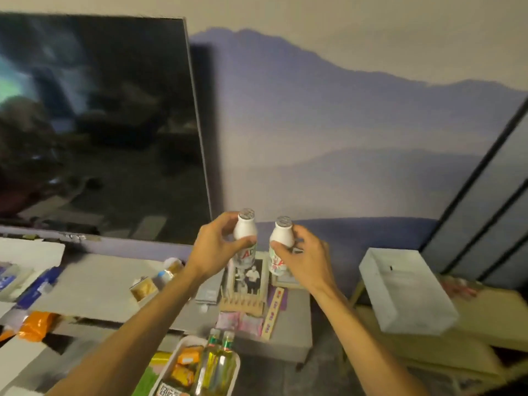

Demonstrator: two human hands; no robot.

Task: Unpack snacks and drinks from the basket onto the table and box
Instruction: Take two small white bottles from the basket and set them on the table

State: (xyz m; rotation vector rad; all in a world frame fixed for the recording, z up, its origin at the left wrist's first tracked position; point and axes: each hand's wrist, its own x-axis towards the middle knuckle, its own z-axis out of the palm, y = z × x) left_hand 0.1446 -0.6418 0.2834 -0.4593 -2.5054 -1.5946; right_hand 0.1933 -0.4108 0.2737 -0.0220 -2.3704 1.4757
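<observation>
My left hand (213,247) grips a small white drink bottle (245,228) with a silver foil cap, held upright above the grey table (288,332). A second white bottle (281,238) of the same kind stands upright in my right hand (304,258), a little lower and to the right. The two bottles are close but apart. At the bottom of the view the white basket (233,372) holds two yellow-green bottles (217,364) and orange snack packs (185,364).
A large dark TV (94,124) stands at the left. Cardboard (94,284), snack packs (37,324), small bottles (168,270), a framed photo (250,277) and pink packets (240,321) lie on the table. A white box (405,290) sits at the right on beige furniture.
</observation>
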